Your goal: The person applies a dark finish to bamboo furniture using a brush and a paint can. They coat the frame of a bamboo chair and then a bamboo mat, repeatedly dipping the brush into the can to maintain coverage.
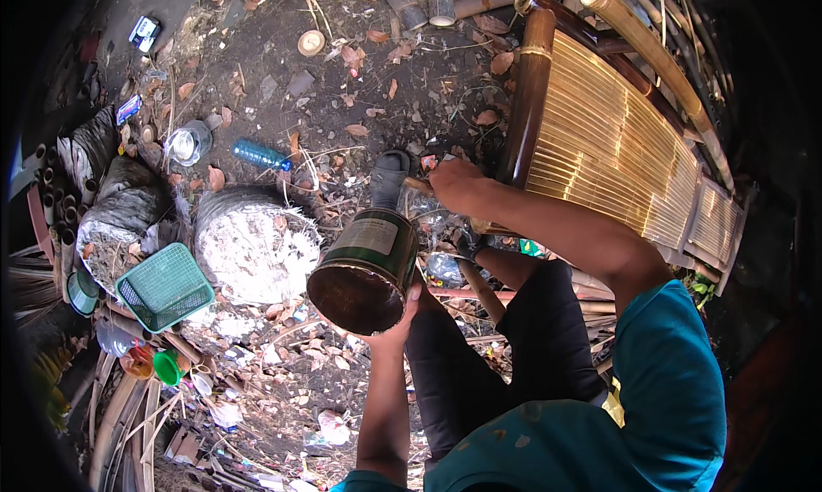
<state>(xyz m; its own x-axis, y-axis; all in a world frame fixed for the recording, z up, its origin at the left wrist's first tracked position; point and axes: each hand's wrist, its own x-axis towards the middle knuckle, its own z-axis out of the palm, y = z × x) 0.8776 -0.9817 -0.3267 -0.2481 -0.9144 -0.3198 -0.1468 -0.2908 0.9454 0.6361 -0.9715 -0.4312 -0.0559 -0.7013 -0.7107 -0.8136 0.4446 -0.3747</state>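
My left hand cradles a large green paint can with a pale label. The can is tilted so that its open end faces me. Its inside looks dark brown and mostly shadowed. Beyond the can, my right hand is closed around a short tan wooden handle; what the handle belongs to is hidden. A dark sandal shows past the can. To the right of my right hand stands a bamboo bench with a glossy slatted surface and dark brown poles.
Left of the can sit a white-crusted sack and a green plastic basket. A blue plastic bottle, a clear jar and a green cup lie farther left. Bamboo poles lean behind the bench. Dry leaves litter the ground.
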